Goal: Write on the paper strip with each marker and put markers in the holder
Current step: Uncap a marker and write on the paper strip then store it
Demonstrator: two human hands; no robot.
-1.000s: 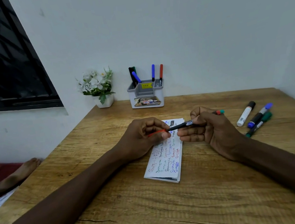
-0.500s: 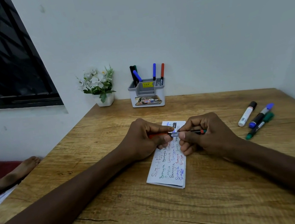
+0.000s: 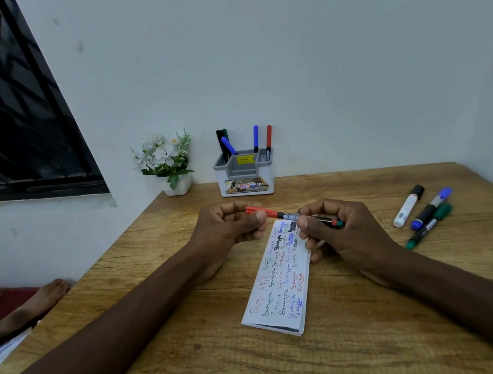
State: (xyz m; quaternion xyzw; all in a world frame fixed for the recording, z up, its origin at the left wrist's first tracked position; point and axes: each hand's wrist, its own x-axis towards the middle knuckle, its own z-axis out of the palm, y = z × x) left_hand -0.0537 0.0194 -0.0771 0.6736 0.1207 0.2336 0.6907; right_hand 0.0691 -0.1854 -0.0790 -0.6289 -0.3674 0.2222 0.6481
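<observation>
A red-capped marker (image 3: 286,215) lies level between both hands, above the far end of the folded paper strip (image 3: 281,279), which is covered in coloured writing. My left hand (image 3: 228,229) pinches the red cap end. My right hand (image 3: 334,232) grips the black barrel, and a second thin marker with a green end (image 3: 338,223) sticks out of that fist. The grey-and-white holder (image 3: 245,174) stands at the table's back edge with several markers upright in it.
Three markers lie at the right: a white one with a black cap (image 3: 408,206), a blue one (image 3: 431,209), a green one (image 3: 429,226). A small white flower pot (image 3: 171,168) stands left of the holder. A person's bare foot (image 3: 36,302) rests beyond the table's left edge.
The cap and barrel, apart a second ago, have come together, and the marker now shows as one piece with its red cap on. Both hands rose slightly off the paper.
</observation>
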